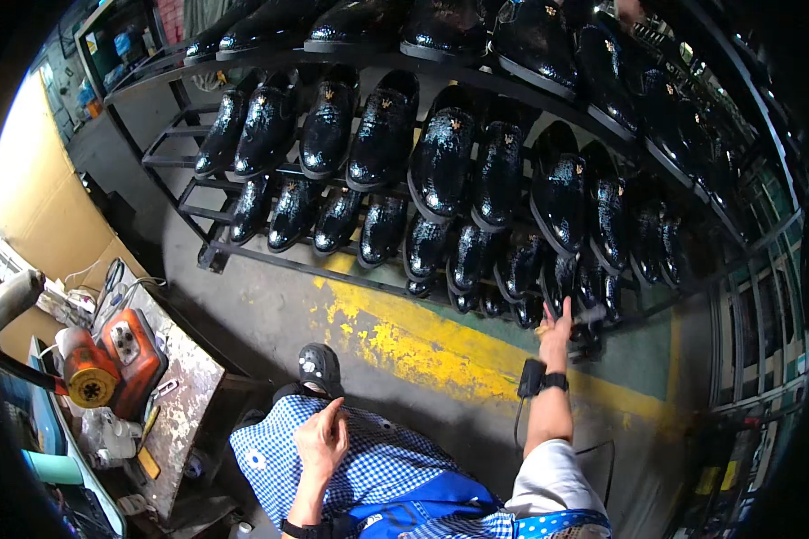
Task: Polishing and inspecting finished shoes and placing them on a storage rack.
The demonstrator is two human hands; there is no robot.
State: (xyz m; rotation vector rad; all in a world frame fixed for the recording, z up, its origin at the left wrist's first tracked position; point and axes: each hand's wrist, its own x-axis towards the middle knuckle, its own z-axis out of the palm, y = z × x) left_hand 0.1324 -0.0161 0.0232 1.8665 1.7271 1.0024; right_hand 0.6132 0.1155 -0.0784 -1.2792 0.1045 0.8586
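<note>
My right hand reaches out to the lower part of a shoe rack, beside the toe of a glossy black shoe. Its fingers are partly curled round a thin thing with a pale yellowish end; a greyish blur shows on its other side, and I cannot make out its kind. A black strap with a small box sits on that wrist. Over my blue checked apron, my left hand hovers with its fingers curled in. Nothing shows in it, though its palm is turned out of sight.
Rows of black loafers with small gold ornaments fill the tiers of the dark metal rack. To my left stands a worn workbench with an orange tool on it. A yellow line marks the floor.
</note>
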